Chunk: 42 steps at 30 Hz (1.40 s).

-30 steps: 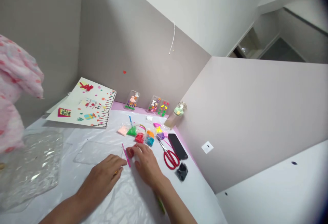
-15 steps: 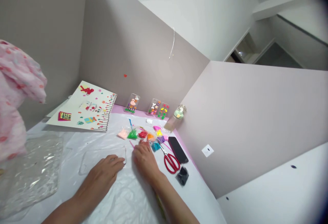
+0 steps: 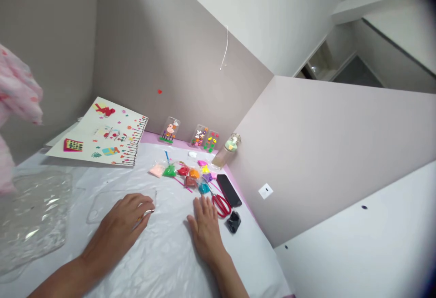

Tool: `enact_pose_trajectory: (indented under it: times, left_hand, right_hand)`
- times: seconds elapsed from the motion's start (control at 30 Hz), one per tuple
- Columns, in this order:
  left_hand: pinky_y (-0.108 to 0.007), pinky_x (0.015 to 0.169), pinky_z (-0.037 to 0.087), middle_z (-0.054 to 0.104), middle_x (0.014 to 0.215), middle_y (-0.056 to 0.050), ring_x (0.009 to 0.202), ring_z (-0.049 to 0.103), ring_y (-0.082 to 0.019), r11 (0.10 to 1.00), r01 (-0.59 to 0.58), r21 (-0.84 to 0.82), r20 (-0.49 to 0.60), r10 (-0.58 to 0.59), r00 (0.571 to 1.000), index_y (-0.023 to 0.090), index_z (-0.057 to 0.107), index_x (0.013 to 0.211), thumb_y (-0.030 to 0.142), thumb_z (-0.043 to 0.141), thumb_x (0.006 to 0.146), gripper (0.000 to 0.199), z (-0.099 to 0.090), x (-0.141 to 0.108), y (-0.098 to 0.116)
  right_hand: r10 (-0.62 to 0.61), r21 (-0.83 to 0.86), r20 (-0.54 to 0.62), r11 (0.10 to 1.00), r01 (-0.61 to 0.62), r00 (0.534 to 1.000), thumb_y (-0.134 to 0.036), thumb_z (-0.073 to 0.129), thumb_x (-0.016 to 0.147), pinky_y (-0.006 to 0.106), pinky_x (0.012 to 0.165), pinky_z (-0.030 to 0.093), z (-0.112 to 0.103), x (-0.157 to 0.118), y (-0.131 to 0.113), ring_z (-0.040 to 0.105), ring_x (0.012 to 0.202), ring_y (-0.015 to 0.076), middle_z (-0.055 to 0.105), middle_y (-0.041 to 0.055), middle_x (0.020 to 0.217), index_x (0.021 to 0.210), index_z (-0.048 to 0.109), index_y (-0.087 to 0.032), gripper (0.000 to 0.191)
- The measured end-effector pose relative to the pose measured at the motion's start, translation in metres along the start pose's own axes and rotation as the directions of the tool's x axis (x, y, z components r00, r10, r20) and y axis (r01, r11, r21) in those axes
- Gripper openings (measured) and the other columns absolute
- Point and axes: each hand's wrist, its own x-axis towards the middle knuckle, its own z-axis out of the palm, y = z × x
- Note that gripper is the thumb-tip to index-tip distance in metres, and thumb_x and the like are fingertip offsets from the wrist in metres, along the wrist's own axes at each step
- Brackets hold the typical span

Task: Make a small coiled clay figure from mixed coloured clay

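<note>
My left hand (image 3: pixel 127 218) is closed on the right edge of a clear phone case (image 3: pixel 98 205) that lies flat on the white plastic sheet (image 3: pixel 163 252). Flat on the same sheet, fingers spread, my right hand (image 3: pixel 207 230) holds nothing. Its fingertips are just left of the red-handled scissors (image 3: pixel 222 206) and below a teal clay packet (image 3: pixel 204 188). Beyond the hands lie several clay packets, among them green (image 3: pixel 169 171), orange (image 3: pixel 194 173) and brown-red (image 3: pixel 190 182). A black packet (image 3: pixel 233 222) is right of my right hand.
A black phone (image 3: pixel 229 190) lies right of the packets. Decorated cases (image 3: pixel 169 130) and a bottle (image 3: pixel 226 150) stand near the wall. At the left are a drawing sheet (image 3: pixel 116 127), clear plastic packaging (image 3: pixel 34 216) and pink cloth (image 3: pixel 17 89).
My right hand has moved back from the packets to the right and opened flat, and the brown-red packet now shows. The view has shifted slightly. My left hand stays at the case.
</note>
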Motion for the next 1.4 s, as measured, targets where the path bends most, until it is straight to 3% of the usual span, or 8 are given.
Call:
enact_pose_trajectory:
  times: [0.23,0.43,0.6,0.77,0.93,1.1,1.27,1.4]
  left_hand:
    - [-0.04,0.096,0.046,0.072,0.112,-0.004,0.113,0.061,-0.025,0.999,-0.052,-0.006,-0.1,0.051,0.994,0.026,0.07,0.107,0.027,0.053,0.099,0.019,-0.001,0.0,0.003]
    - [-0.037,0.092,0.049,0.074,0.108,-0.003,0.108,0.064,-0.023,0.997,-0.073,-0.017,-0.154,0.07,0.986,0.025,0.071,0.104,0.022,0.054,0.097,0.018,-0.006,0.003,0.012]
    - [-0.039,0.093,0.048,0.072,0.108,-0.004,0.107,0.063,-0.025,0.997,-0.035,-0.073,-0.173,0.022,0.985,0.026,0.071,0.103,0.023,0.054,0.097,0.018,-0.009,0.004,0.013]
    - [-0.038,0.094,0.048,0.072,0.107,-0.004,0.107,0.062,-0.024,0.994,-0.031,-0.1,-0.178,0.012,0.984,0.025,0.071,0.103,0.021,0.054,0.097,0.018,-0.01,0.005,0.016]
    - [-0.038,0.093,0.047,0.072,0.105,-0.003,0.107,0.062,-0.024,0.993,-0.015,-0.119,-0.188,-0.008,0.982,0.026,0.07,0.1,0.021,0.055,0.097,0.016,-0.01,0.003,0.017]
    - [-0.039,0.096,0.047,0.072,0.107,-0.004,0.109,0.061,-0.025,0.987,0.022,-0.158,-0.182,-0.051,0.982,0.027,0.071,0.101,0.025,0.054,0.098,0.017,-0.01,0.002,0.016]
    - [-0.041,0.097,0.048,0.072,0.104,-0.004,0.108,0.061,-0.026,0.978,0.081,-0.194,-0.159,-0.113,0.981,0.026,0.07,0.1,0.026,0.055,0.098,0.016,-0.008,0.003,0.015]
    - [-0.038,0.096,0.051,0.075,0.104,-0.003,0.107,0.065,-0.025,0.966,0.113,-0.234,-0.128,-0.146,0.981,0.028,0.072,0.102,0.033,0.055,0.097,0.018,-0.008,0.003,0.016]
  right_hand:
    - [0.025,-0.034,-0.053,0.999,-0.026,0.998,-0.043,0.042,0.107,0.061,0.126,0.023,-0.009,0.008,0.002,0.02,0.158,0.0324,0.026,0.0159,0.169,0.157,0.041,-0.016,0.057]
    - [-0.375,0.176,0.128,0.92,0.351,0.918,-0.056,0.057,0.099,0.065,0.125,0.022,-0.007,-0.002,-0.044,0.016,0.158,0.0345,0.022,0.0142,0.17,0.163,0.027,-0.02,0.079]
    - [-0.13,0.086,0.176,0.99,0.116,0.976,-0.053,0.056,0.1,0.074,0.119,0.023,-0.014,0.006,-0.037,0.017,0.156,0.0436,0.022,0.0246,0.167,0.161,0.032,-0.012,0.078]
    - [-0.348,0.15,0.155,0.934,0.326,0.925,-0.059,0.061,0.095,0.069,0.123,0.02,-0.012,0.002,-0.033,0.015,0.158,0.0388,0.02,0.0158,0.17,0.164,0.025,-0.02,0.087]
    - [-0.088,0.062,0.137,0.995,0.08,0.987,-0.049,0.049,0.103,0.071,0.121,0.025,-0.008,0.002,-0.025,0.021,0.156,0.0406,0.025,0.0238,0.166,0.161,0.03,-0.009,0.073]
    - [-0.426,0.14,0.066,0.899,0.415,0.902,-0.055,0.061,0.096,0.063,0.125,0.024,0.004,-0.005,-0.039,0.018,0.158,0.0351,0.025,0.0157,0.168,0.165,0.019,-0.016,0.089]
    - [-0.086,0.081,0.159,0.994,0.074,0.984,-0.046,0.048,0.104,0.069,0.123,0.022,-0.011,0.002,-0.026,0.019,0.157,0.0391,0.024,0.0214,0.167,0.161,0.031,-0.01,0.069]
    - [-0.366,0.187,0.097,0.92,0.345,0.925,-0.055,0.058,0.098,0.066,0.125,0.021,-0.005,-0.009,-0.045,0.016,0.158,0.0361,0.023,0.0153,0.169,0.163,0.024,-0.016,0.083]
